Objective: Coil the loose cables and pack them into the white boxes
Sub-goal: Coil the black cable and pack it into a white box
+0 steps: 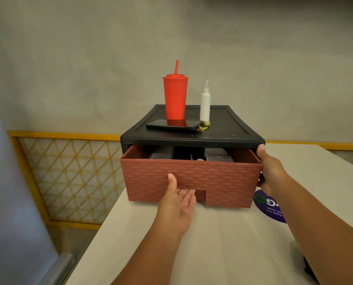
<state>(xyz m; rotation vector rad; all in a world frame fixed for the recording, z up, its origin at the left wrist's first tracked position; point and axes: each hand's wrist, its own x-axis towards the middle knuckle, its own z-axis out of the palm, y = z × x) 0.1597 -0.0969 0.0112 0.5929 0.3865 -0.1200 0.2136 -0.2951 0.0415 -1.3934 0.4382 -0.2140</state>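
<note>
- Left hand point(179, 200), palm up: fingers hooked into the bottom notch of the brick-patterned drawer point(192, 177), thumb on its front.
- Right hand point(269, 169) clasps the right edge of the black case point(223, 128).
- Drawer partly out, pale boxes point(216, 156) inside.
- Bare table point(212, 243) lies nearer.

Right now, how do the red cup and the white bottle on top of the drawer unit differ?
The red cup is taller and wider than the white bottle. The cup has a lid and straw; the bottle ends in a thin nozzle. Both stand upright on the black top.
</note>
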